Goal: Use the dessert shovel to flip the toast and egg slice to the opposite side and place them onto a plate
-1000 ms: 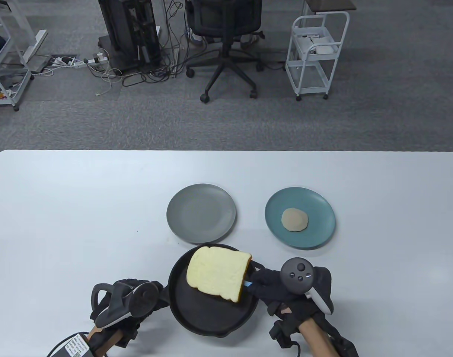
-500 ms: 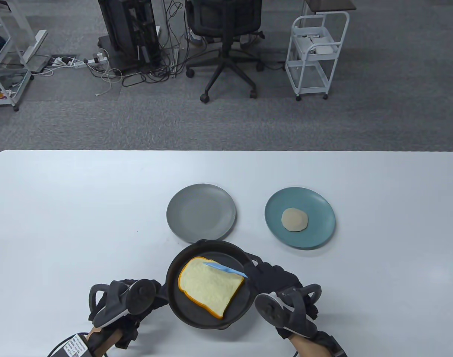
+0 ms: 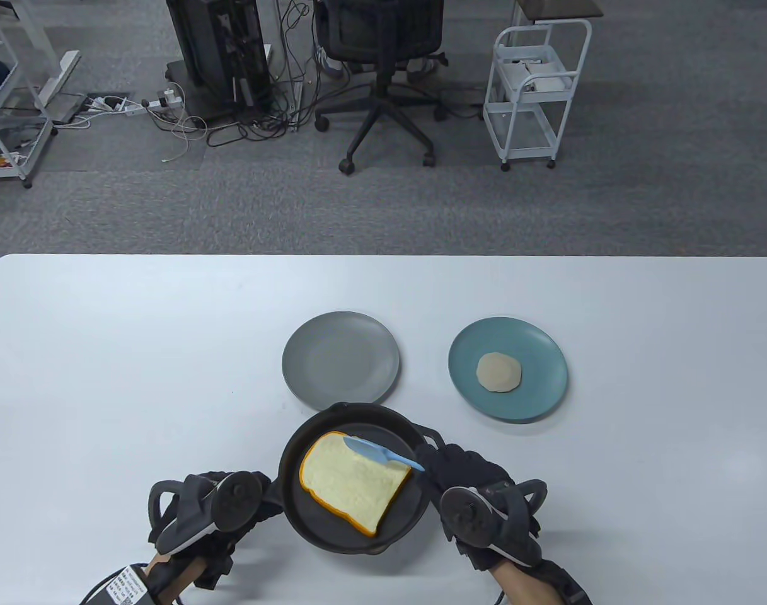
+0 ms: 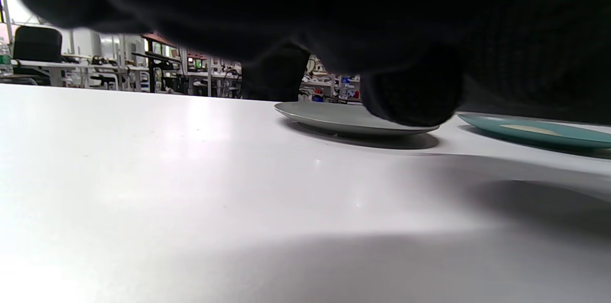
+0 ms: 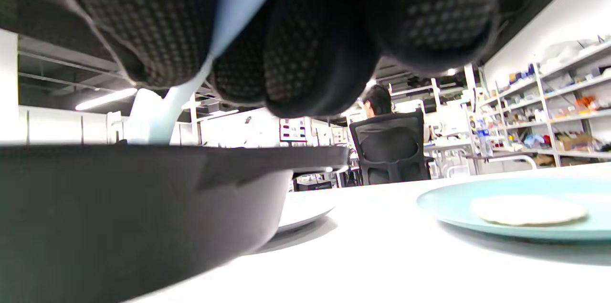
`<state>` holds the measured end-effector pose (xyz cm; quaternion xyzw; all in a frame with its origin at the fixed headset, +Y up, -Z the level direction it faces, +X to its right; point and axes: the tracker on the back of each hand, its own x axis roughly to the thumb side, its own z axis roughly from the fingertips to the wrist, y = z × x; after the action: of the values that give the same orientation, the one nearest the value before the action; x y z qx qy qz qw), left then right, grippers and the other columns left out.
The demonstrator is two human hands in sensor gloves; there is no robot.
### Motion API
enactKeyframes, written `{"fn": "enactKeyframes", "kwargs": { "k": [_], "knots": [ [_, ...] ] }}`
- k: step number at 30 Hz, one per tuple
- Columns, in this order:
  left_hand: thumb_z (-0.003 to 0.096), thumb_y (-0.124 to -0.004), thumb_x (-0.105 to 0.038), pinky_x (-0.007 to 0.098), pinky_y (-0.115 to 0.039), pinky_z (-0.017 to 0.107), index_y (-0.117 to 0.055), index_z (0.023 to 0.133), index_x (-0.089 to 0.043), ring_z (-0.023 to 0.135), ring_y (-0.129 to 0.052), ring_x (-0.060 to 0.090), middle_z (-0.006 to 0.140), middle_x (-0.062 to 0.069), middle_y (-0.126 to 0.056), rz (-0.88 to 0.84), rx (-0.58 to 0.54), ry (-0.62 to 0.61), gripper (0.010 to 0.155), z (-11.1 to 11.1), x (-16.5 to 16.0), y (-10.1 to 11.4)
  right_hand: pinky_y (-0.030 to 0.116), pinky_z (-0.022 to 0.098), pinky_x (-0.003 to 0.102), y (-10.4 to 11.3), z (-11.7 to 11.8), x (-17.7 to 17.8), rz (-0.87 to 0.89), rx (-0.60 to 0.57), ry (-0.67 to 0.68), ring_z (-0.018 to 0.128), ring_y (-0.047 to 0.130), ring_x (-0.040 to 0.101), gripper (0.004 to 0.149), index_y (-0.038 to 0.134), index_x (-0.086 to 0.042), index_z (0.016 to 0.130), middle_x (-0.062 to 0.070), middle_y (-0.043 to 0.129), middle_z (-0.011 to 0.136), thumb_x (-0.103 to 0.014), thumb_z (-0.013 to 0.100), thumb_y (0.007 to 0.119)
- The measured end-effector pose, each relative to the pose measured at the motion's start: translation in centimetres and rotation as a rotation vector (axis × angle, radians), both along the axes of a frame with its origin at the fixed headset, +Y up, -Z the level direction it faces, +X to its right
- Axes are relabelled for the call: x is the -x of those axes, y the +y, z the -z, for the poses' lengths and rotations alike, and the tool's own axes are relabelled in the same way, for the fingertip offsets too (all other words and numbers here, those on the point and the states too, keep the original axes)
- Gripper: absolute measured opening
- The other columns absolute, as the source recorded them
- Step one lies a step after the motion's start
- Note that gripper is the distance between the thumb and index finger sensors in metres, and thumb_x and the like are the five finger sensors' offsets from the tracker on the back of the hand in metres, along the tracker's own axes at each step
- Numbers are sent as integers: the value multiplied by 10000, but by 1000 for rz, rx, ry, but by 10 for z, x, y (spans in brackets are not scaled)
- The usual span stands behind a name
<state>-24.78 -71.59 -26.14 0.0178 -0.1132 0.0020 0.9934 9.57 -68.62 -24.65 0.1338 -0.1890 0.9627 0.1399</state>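
Note:
A slice of toast (image 3: pixel 351 482) lies flat in the black pan (image 3: pixel 298 450) near the table's front edge. My right hand (image 3: pixel 465 479) grips the handle of the light blue dessert shovel (image 3: pixel 380 455), whose blade lies over the toast's far right part. In the right wrist view the shovel (image 5: pixel 238 2) runs between my curled fingers (image 5: pixel 310 55) above the pan's wall (image 5: pixel 143 198). My left hand (image 3: pixel 251 498) holds the pan's left side. The egg slice (image 3: pixel 499 372) sits on the teal plate (image 3: pixel 547 359). The grey plate (image 3: pixel 340 367) holds nothing.
The two plates stand side by side just beyond the pan, the grey plate (image 4: pixel 353 121) and the teal plate (image 4: pixel 539 133) also in the left wrist view. Past the table's far edge are an office chair (image 3: pixel 383 57) and a white cart (image 3: pixel 534 94).
The toast, raised on the shovel a second ago, has turned over and dropped flat into the pan. My right hand rolled over and the shovel now lies on top of the toast.

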Motion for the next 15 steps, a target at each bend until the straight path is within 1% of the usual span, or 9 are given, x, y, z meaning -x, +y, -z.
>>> {"fn": "enactKeyframes", "kwargs": {
  "k": [4,8,9,10,11,12,13,14,15],
  "knots": [
    [255,-858,-654,388,-889,240,-1016,532,-358,68,-969,157,177,-141,-990,18,-35,26,435,0,4,4,894,268,350,14,-2,-13,73,19,-52,313,1064,157,455,941,-231,788,-41,1089,528,-459,395,916],
    [255,-860,-652,389,-888,241,-1016,533,-356,70,-969,159,178,-139,-991,27,-72,48,435,-1,7,7,888,199,334,30,-3,-26,79,85,-132,209,1044,133,420,992,-241,738,-35,1109,433,-477,399,915],
    [257,-859,-652,389,-888,241,-1016,534,-356,70,-969,159,180,-140,-991,35,-82,54,434,-1,7,8,882,145,312,35,-2,-32,117,149,-147,133,1020,108,417,1014,-243,707,-39,1110,370,-499,390,927],
    [257,-859,-652,390,-888,241,-1015,536,-355,70,-969,159,179,-139,-991,40,-88,57,436,-1,7,9,878,134,310,38,-1,-34,138,222,-157,116,1009,102,415,1021,-241,700,-37,1110,356,-504,391,935],
    [256,-859,-652,390,-887,242,-1015,535,-357,70,-969,159,179,-140,-991,48,-93,63,435,-1,7,9,877,138,313,40,-1,-38,153,336,-185,120,1007,104,414,1019,-241,703,-35,1110,361,-504,395,935],
    [256,-860,-652,390,-887,243,-1016,536,-356,71,-969,159,180,-139,-991,52,-101,64,436,-2,7,9,873,141,317,42,-2,-40,160,382,-189,120,1005,111,412,1023,-234,699,-28,1111,362,-501,395,942],
    [257,-860,-652,389,-888,242,-1015,535,-357,70,-969,159,179,-140,-991,59,-107,69,434,-2,6,8,874,137,314,42,-1,-41,161,392,-187,115,1005,106,411,1025,-235,696,-32,1112,360,-503,394,945],
    [256,-858,-654,388,-889,241,-1015,534,-359,69,-969,157,178,-141,-991,62,-110,72,435,-2,5,9,872,136,315,42,-1,-41,154,432,-200,114,1003,110,413,1027,-228,695,-27,1113,362,-500,394,950],
    [257,-857,-655,388,-889,241,-1015,535,-359,70,-969,156,180,-143,-990,66,-113,73,435,-3,5,9,871,139,316,43,-3,-40,124,464,-208,117,1003,111,414,1026,-226,696,-25,1114,365,-499,393,952]
  ]
}}
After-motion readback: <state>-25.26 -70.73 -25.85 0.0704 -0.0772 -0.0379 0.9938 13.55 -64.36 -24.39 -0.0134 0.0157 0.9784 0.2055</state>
